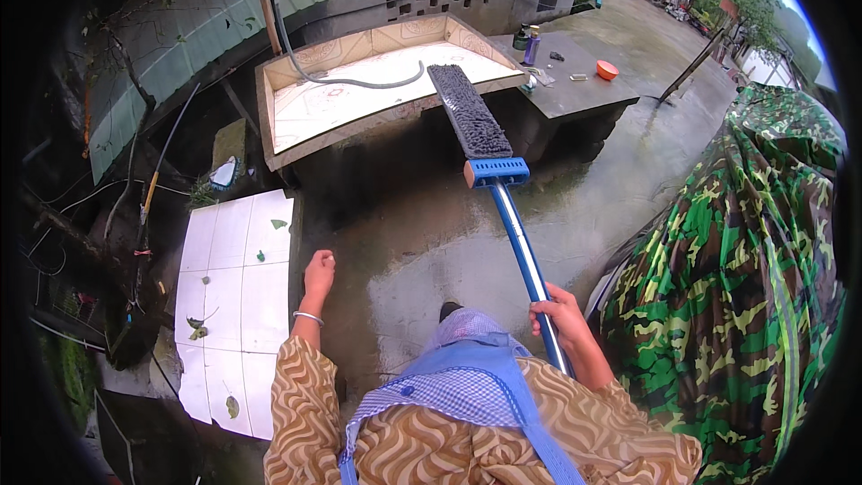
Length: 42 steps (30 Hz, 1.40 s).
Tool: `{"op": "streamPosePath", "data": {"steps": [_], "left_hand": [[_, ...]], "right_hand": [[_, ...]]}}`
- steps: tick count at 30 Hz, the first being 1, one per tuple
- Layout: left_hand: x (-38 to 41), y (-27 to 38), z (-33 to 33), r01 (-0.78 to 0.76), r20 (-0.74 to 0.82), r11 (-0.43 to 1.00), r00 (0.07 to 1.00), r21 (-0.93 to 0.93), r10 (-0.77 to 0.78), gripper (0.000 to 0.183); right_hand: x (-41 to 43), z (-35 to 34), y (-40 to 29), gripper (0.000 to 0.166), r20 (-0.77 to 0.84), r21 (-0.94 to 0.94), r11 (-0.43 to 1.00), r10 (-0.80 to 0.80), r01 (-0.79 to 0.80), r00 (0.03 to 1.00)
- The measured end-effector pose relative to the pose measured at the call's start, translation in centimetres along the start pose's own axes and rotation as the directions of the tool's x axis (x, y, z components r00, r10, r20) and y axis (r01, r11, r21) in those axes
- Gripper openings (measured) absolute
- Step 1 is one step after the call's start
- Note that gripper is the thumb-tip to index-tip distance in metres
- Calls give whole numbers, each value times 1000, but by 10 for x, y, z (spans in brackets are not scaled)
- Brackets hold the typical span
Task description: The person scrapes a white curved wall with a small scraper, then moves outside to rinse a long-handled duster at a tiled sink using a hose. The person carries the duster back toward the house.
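My right hand (557, 315) is closed around the blue and silver handle of a flat mop (520, 242). The mop points up and away from me, with its dark grey chenille pad (470, 111) raised near the front edge of a tiled basin (350, 118). Whether the pad touches the basin's edge I cannot tell. A grey hose (357, 83) lies curved in the basin. My left hand (320, 272), with a bangle on the wrist, hangs beside a white tiled slab (229, 283); its fingers are curled and nothing shows in them.
Right of the basin, a concrete counter (579, 98) holds bottles (532, 47) and an orange bowl (607, 70). A camouflage cover (727, 296) drapes something large at my right. The concrete floor (438, 276) looks wet. Leaves lie on the slab; a brush (225, 174) rests beyond it.
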State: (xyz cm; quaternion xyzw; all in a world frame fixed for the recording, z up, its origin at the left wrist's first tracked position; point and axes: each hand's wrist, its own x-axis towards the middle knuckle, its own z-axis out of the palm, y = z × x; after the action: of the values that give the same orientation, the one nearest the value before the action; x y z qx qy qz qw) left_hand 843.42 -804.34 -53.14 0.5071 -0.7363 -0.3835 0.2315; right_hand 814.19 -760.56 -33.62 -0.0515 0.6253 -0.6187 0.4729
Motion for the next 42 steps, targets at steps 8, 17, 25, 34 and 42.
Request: {"op": "streamPosePath", "data": {"steps": [8, 17, 25, 34, 42], "left_hand": [[180, 155, 75, -143, 166, 885, 957, -443, 237, 20], [239, 116, 91, 297, 314, 906, 928, -302, -199, 18], [459, 241, 171, -153, 303, 962, 928, -225, 218, 23], [620, 304, 309, -419, 425, 841, 868, 343, 259, 44], [632, 273, 306, -347, 318, 912, 909, 217, 270, 31]], "right_hand": [[257, 37, -93, 24, -42, -3, 1000, -29, 29, 999], [475, 65, -202, 13, -40, -52, 999, -8, 6, 999], [563, 84, -243, 18, 26, -76, 996, -36, 38, 999], [629, 103, -256, 39, -49, -129, 990, 55, -61, 997], [665, 105, -251, 57, 0, -4, 990, 138, -138, 990]]}}
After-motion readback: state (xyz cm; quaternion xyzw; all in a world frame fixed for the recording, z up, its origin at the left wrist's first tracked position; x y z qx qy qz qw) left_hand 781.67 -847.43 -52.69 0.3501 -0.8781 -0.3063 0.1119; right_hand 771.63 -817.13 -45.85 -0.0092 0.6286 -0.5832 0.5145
